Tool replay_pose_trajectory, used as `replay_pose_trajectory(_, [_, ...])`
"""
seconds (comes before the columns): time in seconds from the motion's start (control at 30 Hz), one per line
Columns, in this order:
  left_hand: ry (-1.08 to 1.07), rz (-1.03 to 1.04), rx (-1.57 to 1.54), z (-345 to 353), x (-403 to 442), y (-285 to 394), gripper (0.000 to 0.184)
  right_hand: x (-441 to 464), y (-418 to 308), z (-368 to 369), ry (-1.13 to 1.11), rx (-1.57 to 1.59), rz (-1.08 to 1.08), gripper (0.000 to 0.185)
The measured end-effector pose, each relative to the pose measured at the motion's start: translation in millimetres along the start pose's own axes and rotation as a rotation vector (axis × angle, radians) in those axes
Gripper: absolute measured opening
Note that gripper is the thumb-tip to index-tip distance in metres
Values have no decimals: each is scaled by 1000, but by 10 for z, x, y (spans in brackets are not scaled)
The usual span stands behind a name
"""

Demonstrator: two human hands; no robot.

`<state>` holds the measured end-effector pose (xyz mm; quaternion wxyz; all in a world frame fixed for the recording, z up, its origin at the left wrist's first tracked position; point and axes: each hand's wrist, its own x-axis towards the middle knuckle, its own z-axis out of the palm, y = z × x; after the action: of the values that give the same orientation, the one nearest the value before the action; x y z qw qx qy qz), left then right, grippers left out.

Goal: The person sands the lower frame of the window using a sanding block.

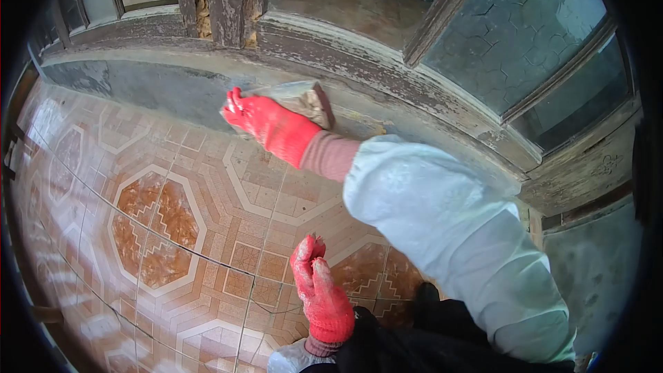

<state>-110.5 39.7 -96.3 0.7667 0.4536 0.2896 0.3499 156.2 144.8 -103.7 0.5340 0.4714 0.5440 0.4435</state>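
My right hand [259, 121], in a red knit glove, reaches out to the low grey wall under the windows. Its fingers are bent around a pale, flat tool with a brown end [316, 105]; the tool shows behind the wrist, and the glove hides the grip. A smooth dark grey coat [162, 90] covers the wall face to the left of this hand. Low in front of my body, my left hand [322, 293] wears a matching glove with whitish smears at the fingertips. Its fingers curl loosely, the thumb stands a little apart, and nothing shows in it.
Weathered wooden window frames [331, 45] with peeling paint rise above the wall's ledge. Glass panes [525, 34] fill them. Patterned brown floor tiles [159, 228] carry a whitish film, and a thin dark cord [200, 255] runs across them. A dark shoe [427, 293] shows near my body.
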Motion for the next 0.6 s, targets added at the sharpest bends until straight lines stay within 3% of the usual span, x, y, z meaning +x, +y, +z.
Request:
replay_pose_trajectory(0.07, [68,-25,-3,-59,14,42,45,275,49,14,4,13,45,59])
replay_pose_trajectory(0.17, [87,20,-25,-100,32,68,46,-20,-27,105,33,-60,50,59])
replay_pose_trajectory(0.3, [85,25,-106,-38,33,36,46,-1570,-300,233,45,-278,-67,60])
replay_pose_trajectory(0.43, [24,-47,-133,-2,-9,-49,39,-3302,-676,266,-13,-154,-280,60])
replay_pose_trajectory(0.5, [-17,-68,-90,35,-49,-54,38,-3686,-806,313,-42,-60,-314,60])
replay_pose_trajectory(0.6, [-67,-49,-43,108,-116,-107,37,-3491,-1029,444,12,-151,-273,60])
